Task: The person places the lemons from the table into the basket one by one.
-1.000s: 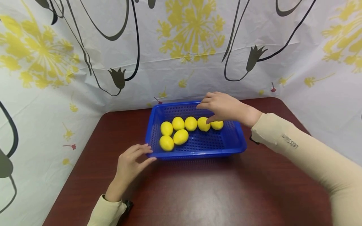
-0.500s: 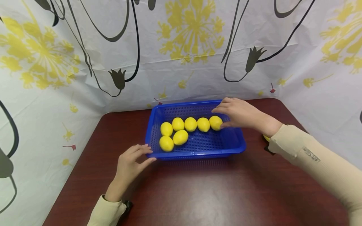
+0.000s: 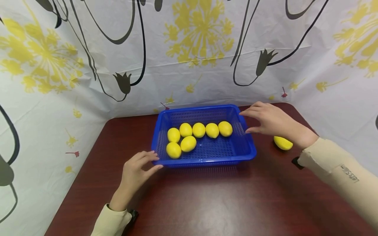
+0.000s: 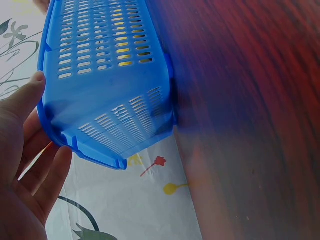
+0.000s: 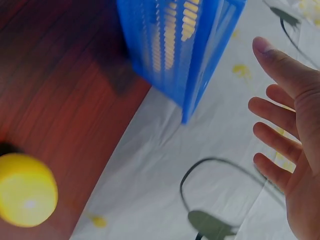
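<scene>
A blue plastic basket (image 3: 203, 160) with slotted walls stands on the table, holding several yellow lemons (image 3: 199, 130) along its back and left side. My left hand (image 3: 137, 170) rests at the front-left corner, with fingers and thumb spread along the rim. In the left wrist view, the thumb tip and fingertips meet the blue rim on two sides of that corner. My right hand (image 3: 270, 121) hovers by the right rim, fingers loosely extended and nothing in them. Another lemon (image 3: 283, 143) lies on the table right of the basket, partly covered by the right wrist.
The dark red-brown table (image 3: 206, 203) has rounded back corners. A white sheet (image 3: 189, 85) printed with yellow and grey flowers hangs close behind and along both sides. Black straps with small devices sit under both wrists.
My right hand has moved right, from above the lemons at the back right to outside the basket's right rim. The rightmost lemon and the loose one have come into view. The left hand stays put.
</scene>
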A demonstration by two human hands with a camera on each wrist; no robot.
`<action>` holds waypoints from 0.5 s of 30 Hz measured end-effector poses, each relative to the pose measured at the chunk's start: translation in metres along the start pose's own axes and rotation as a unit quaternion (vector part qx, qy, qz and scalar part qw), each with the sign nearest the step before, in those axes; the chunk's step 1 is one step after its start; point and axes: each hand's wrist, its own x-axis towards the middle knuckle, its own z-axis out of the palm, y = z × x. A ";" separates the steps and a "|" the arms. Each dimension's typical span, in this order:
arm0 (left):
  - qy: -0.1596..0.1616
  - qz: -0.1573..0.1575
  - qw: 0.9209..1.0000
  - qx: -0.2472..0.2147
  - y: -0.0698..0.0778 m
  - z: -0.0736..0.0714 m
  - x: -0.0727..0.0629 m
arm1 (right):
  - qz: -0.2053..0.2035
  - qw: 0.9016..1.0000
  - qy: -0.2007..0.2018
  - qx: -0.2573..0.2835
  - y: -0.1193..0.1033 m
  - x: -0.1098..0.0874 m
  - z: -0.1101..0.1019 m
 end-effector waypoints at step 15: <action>0.002 -0.001 1.000 -0.003 -0.001 0.001 -0.001 | 0.134 0.991 -0.027 0.015 0.050 -0.066 0.018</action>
